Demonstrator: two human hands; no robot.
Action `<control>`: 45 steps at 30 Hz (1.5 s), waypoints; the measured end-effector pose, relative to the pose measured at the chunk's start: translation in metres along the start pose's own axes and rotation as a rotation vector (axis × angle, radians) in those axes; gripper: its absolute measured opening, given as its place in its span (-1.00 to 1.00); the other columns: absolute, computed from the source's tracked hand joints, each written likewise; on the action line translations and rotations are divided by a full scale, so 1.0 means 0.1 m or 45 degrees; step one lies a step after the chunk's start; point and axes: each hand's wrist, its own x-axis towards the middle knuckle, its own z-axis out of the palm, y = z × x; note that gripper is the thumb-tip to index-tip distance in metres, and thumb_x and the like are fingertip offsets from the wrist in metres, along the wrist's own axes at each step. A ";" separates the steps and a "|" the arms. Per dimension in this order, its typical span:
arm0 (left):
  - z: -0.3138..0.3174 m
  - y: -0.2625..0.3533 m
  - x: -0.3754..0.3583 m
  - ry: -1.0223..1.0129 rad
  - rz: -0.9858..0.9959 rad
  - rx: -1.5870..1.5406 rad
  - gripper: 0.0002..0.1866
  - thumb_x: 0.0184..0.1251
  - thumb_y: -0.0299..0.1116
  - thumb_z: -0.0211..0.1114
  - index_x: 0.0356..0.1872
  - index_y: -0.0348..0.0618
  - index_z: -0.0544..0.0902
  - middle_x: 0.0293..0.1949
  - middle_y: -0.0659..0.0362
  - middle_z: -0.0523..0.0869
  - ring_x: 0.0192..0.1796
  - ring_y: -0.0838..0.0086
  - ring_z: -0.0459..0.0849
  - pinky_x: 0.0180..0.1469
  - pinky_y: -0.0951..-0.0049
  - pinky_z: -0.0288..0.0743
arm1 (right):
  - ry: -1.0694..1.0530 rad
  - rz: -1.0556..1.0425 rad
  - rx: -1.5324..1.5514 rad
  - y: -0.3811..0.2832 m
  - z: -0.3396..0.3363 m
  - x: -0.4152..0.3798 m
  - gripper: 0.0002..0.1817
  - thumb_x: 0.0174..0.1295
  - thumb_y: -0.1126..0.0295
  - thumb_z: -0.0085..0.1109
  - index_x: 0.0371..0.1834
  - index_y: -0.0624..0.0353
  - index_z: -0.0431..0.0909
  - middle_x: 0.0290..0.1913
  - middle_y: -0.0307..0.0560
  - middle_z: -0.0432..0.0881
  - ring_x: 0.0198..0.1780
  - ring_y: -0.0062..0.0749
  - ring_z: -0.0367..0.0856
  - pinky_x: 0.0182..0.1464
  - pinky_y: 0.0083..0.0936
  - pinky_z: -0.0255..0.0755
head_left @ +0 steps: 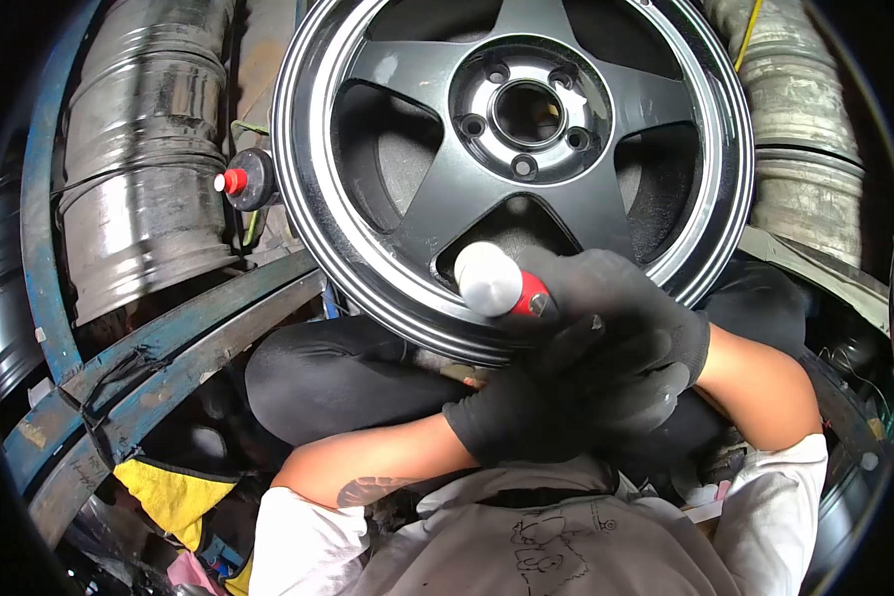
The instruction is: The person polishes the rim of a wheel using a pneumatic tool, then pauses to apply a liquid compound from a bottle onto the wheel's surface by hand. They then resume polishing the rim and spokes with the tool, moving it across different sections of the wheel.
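A black and silver five-spoke wheel rim (429,189) leans in front of me, its lower edge close over my crossed legs. My right hand (616,298), in a black glove and blurred by motion, is closed around a red can-like item (532,294) with a round white and silver end. That end overlaps the lower spokes in this view. Just below, my left hand (576,392), also gloved in black, has its fingers stretched toward the right, by the right wrist. Its fingertips partly overlap the right glove.
Stacked metal rims (149,149) stand at the left, more (805,129) at the right. Beside the wheel is a dark round container (256,181) with a red and white cap. A blue metal frame (159,343) and a yellow cloth (174,497) are at the left.
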 end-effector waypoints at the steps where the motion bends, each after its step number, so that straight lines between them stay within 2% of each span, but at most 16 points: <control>1: -0.01 0.04 -0.02 -0.007 0.012 -0.003 -0.68 0.44 -0.15 0.15 0.14 0.16 0.62 0.27 0.19 0.58 0.45 0.41 0.49 0.46 0.14 0.27 | -0.101 0.184 0.261 -0.01 0.03 0.00 -0.61 0.63 0.20 -0.11 0.22 0.22 0.59 -0.14 -0.07 0.68 -0.14 -0.28 0.69 -0.02 -0.40 0.58; 3: 0.00 0.09 -0.05 -0.020 0.033 -0.004 -0.69 0.43 -0.16 0.16 0.14 0.15 0.62 0.26 0.19 0.59 0.45 0.41 0.49 0.46 0.14 0.27 | -0.210 0.567 0.836 -0.17 -0.04 -0.01 -0.54 0.70 0.08 -0.21 0.21 0.19 0.59 -0.23 -0.02 0.68 -0.25 -0.44 0.67 -0.09 -0.55 0.57; 4: 0.01 0.11 -0.08 -0.025 0.039 -0.010 -0.69 0.43 -0.16 0.16 0.13 0.15 0.63 0.26 0.19 0.59 0.45 0.41 0.49 0.46 0.14 0.27 | -0.243 0.667 0.962 -0.19 -0.04 -0.01 -0.55 0.70 0.10 -0.20 0.21 0.19 0.60 -0.22 -0.03 0.68 -0.25 -0.44 0.67 -0.09 -0.54 0.57; 12: 0.03 0.17 -0.19 -0.025 0.081 -0.003 -0.70 0.41 -0.18 0.19 0.11 0.14 0.64 0.24 0.19 0.61 0.44 0.41 0.50 0.45 0.13 0.26 | -0.374 0.439 0.572 -0.13 0.08 0.07 -0.62 0.65 0.19 -0.13 0.19 0.16 0.61 -0.19 -0.07 0.70 -0.23 -0.44 0.69 -0.08 -0.53 0.57; 21: 0.01 0.16 -0.21 -0.043 0.084 0.012 -0.72 0.40 -0.19 0.22 0.08 0.12 0.66 0.22 0.19 0.63 0.44 0.42 0.50 0.44 0.12 0.26 | -0.355 0.410 0.611 -0.01 0.14 0.10 -0.70 0.60 0.30 -0.06 0.17 0.13 0.63 -0.16 -0.12 0.73 -0.21 -0.44 0.70 -0.06 -0.51 0.58; 26: 0.06 0.19 -0.14 -0.042 0.095 -0.018 -0.73 0.39 -0.20 0.23 0.06 0.11 0.67 0.20 0.19 0.64 0.43 0.42 0.51 0.44 0.11 0.25 | -0.325 0.456 0.891 0.05 0.10 0.07 -0.71 0.54 0.40 0.00 0.19 0.13 0.64 -0.15 -0.15 0.75 -0.19 -0.49 0.71 -0.04 -0.56 0.58; 27: 0.05 0.19 -0.13 -0.039 0.098 -0.017 -0.73 0.38 -0.21 0.24 0.06 0.11 0.67 0.20 0.19 0.64 0.43 0.42 0.51 0.44 0.11 0.25 | -0.360 0.634 1.168 -0.11 -0.05 0.01 -0.71 0.52 0.40 0.03 0.20 0.14 0.63 -0.16 -0.15 0.76 -0.19 -0.50 0.72 -0.04 -0.57 0.58; 29: 0.07 0.20 -0.11 -0.036 0.100 -0.026 -0.73 0.38 -0.21 0.24 0.05 0.10 0.67 0.20 0.19 0.64 0.43 0.42 0.51 0.44 0.11 0.25 | -0.211 0.096 0.196 -0.24 -0.10 -0.06 -0.71 0.49 0.36 0.09 0.18 0.14 0.65 -0.17 -0.13 0.77 -0.21 -0.47 0.73 -0.04 -0.55 0.58; 31: 0.07 0.20 -0.11 -0.029 0.101 -0.032 -0.73 0.38 -0.21 0.25 0.05 0.10 0.68 0.19 0.19 0.65 0.43 0.42 0.51 0.43 0.10 0.25 | -0.299 0.309 0.112 -0.26 -0.17 -0.07 -0.69 0.48 0.34 0.11 0.20 0.11 0.65 -0.14 -0.13 0.79 -0.18 -0.41 0.75 -0.02 -0.52 0.59; 34: 0.10 0.22 -0.12 -0.028 0.106 -0.039 -0.74 0.37 -0.22 0.26 0.04 0.09 0.68 0.18 0.19 0.65 0.42 0.42 0.51 0.43 0.10 0.25 | -0.388 0.223 -0.243 -0.39 -0.24 0.02 -0.57 0.33 0.32 0.27 0.26 0.10 0.63 -0.13 0.03 0.78 -0.14 -0.27 0.78 -0.01 -0.42 0.60; 36: 0.10 0.23 -0.14 -0.032 0.108 -0.046 -0.74 0.36 -0.22 0.26 0.03 0.09 0.69 0.18 0.19 0.66 0.42 0.42 0.51 0.43 0.10 0.25 | -0.404 0.254 -0.137 -0.37 -0.23 0.04 -0.49 0.25 0.30 0.35 0.28 0.14 0.61 -0.15 0.12 0.76 -0.14 -0.18 0.78 0.00 -0.35 0.60; 38: 0.09 0.22 -0.16 -0.058 0.102 -0.054 -0.75 0.36 -0.23 0.27 0.02 0.08 0.69 0.17 0.19 0.66 0.42 0.42 0.51 0.43 0.10 0.24 | -0.247 0.194 0.209 -0.19 -0.05 0.02 -0.46 0.18 0.28 0.38 0.25 0.19 0.59 -0.20 0.16 0.74 -0.17 -0.08 0.77 -0.03 -0.28 0.60; 40: 0.09 0.21 -0.18 -0.088 0.082 -0.069 -0.75 0.36 -0.23 0.28 0.02 0.08 0.69 0.17 0.19 0.67 0.42 0.42 0.52 0.42 0.09 0.24 | -0.139 -0.015 0.123 0.00 0.09 0.05 -0.48 0.17 0.27 0.38 0.19 0.22 0.58 -0.23 0.16 0.73 -0.19 -0.02 0.75 -0.06 -0.22 0.59; 42: 0.07 0.20 -0.19 -0.120 0.031 -0.097 -0.75 0.35 -0.24 0.28 0.01 0.08 0.70 0.16 0.19 0.67 0.41 0.42 0.52 0.42 0.09 0.24 | -0.091 -0.353 -0.399 0.11 0.13 0.17 -0.55 0.21 0.28 0.34 0.12 0.24 0.57 -0.24 0.11 0.72 -0.20 0.01 0.74 -0.10 -0.18 0.58; 43: 0.03 0.18 -0.15 -0.139 -0.013 -0.113 -0.75 0.35 -0.24 0.29 0.01 0.07 0.70 0.16 0.19 0.67 0.41 0.42 0.52 0.42 0.09 0.24 | -0.179 -0.153 -0.484 0.11 0.13 0.16 -0.66 0.26 0.28 0.28 0.02 0.22 0.56 -0.21 0.09 0.72 -0.17 0.03 0.74 -0.15 -0.11 0.56; 45: -0.07 0.14 -0.05 -0.048 -0.116 -0.081 -0.76 0.35 -0.24 0.29 0.00 0.07 0.70 0.16 0.18 0.68 0.41 0.42 0.52 0.42 0.09 0.24 | -0.187 -0.087 -0.540 0.06 0.10 0.15 -0.68 0.28 0.26 0.26 0.01 0.19 0.57 -0.19 0.08 0.72 -0.15 0.04 0.74 -0.15 -0.09 0.56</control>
